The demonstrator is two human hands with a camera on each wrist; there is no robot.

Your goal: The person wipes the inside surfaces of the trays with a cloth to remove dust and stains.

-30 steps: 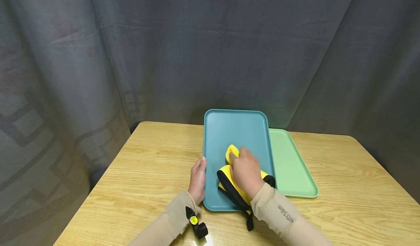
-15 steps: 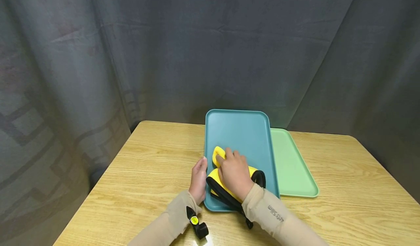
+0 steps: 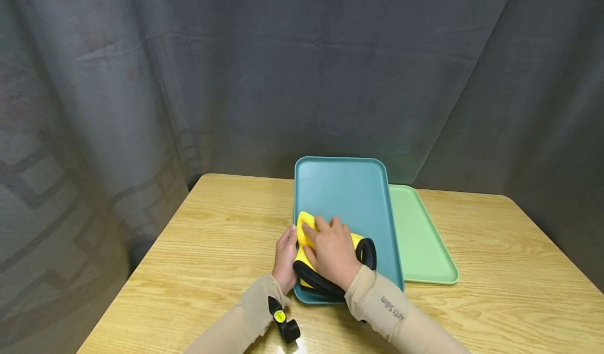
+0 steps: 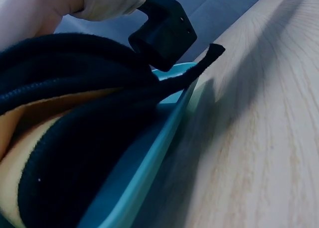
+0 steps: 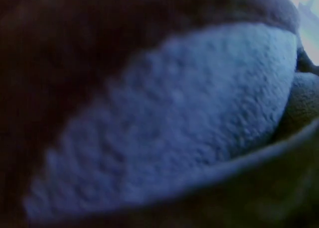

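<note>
In the head view, a folded yellow towel with black edging (image 3: 356, 239) lies bunched over the lower left of a blue tray (image 3: 340, 186). My right hand (image 3: 334, 251) grips the towel from above, its fingers bent down onto the yellow cloth. My left hand (image 3: 284, 262) stands edgewise at the tray's left rim, its fingers mostly straight, touching the rim and the towel. Black cloth folds (image 4: 65, 153) fill much of the left wrist view, with a thin black strip hanging over the tray's rim. The right wrist view is dark, with blurred, textured cloth (image 5: 174, 113) close up.
A light green tray (image 3: 417, 233) sits partly under the blue tray's right side. Both trays are on a wooden table (image 3: 226, 228). Grey curtains (image 3: 302, 81) hang behind it. A black strap device (image 3: 285, 322) is on the left wrist.
My right hand has shifted left with the towel, bringing it against the left hand and left rim. The blue tray has slid slightly right. My left hand has barely moved.
</note>
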